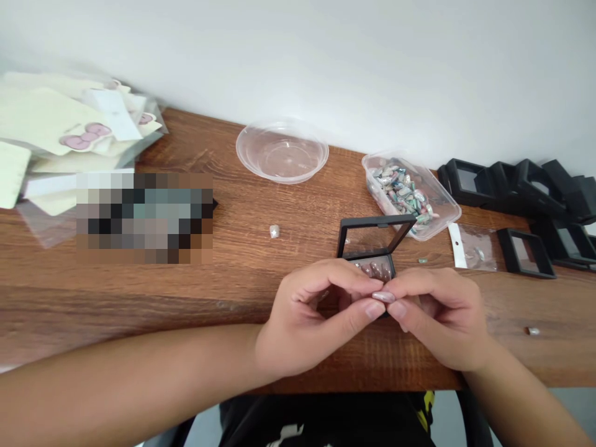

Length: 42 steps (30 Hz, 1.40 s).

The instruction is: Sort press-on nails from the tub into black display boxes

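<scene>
Between the fingertips of both hands is a small glossy, pinkish press-on nail. My left hand pinches its left end between thumb and fingers. On its other end, my right hand closes with thumb and forefinger. Just behind the hands stands a black-framed display case, its clear lid raised. Several similar shiny nails lie in its base, partly hidden by my fingers. Beyond the case, a clear plastic tub holds many loose nails in green, silver and pink.
A round clear bowl stands near the wall. Left are bagged cream cards and a pixelated dark object. Black cases and a small clear bag lie right. A small whitish piece and a loose nail rest on the table.
</scene>
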Motion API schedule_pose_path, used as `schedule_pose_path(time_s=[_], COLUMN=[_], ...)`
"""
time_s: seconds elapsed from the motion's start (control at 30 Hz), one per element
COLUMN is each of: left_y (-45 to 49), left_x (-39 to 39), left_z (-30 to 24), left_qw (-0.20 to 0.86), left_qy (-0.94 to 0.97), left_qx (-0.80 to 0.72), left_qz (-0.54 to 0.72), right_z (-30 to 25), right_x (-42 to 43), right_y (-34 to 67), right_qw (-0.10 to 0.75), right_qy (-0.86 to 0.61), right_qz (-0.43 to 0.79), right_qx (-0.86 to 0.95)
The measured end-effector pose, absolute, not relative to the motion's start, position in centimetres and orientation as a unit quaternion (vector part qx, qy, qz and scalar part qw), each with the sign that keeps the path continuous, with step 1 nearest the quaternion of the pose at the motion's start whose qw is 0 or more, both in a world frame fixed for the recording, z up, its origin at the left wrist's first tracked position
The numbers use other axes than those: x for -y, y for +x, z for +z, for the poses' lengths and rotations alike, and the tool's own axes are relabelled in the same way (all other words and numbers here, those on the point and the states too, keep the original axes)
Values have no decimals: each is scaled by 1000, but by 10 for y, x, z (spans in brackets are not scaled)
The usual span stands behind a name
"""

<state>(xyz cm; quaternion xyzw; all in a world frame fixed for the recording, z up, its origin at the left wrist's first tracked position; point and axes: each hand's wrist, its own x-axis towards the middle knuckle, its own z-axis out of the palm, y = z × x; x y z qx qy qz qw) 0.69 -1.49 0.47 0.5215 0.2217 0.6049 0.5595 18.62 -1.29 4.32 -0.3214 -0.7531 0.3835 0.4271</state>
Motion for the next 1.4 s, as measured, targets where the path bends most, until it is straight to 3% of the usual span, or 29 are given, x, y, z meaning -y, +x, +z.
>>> schedule_pose_path(time_s=[0.2,0.47,0.73,1.0,1.4], left_y=[4,1,-1,-8,-4], left_x=[15,12,8,0,1], left_z=[8,6,6,4,6], left_qw=[568,514,477,410,387], left_qy=[522,566,601,668,668], left_qx=[-234,-241,-235,-182,-230], left_qz=[592,598,597,594,593], right_z=[46,51,52,54,53], right_x=[9,10,14,20,14], right_y=[185,188,189,188,194], right_qw=[407,371,381,392,308], right_qy=[-296,-285,-290,-282,-275], right_qz=[304,302,325,455,120], right_qx=[809,831,816,748,903])
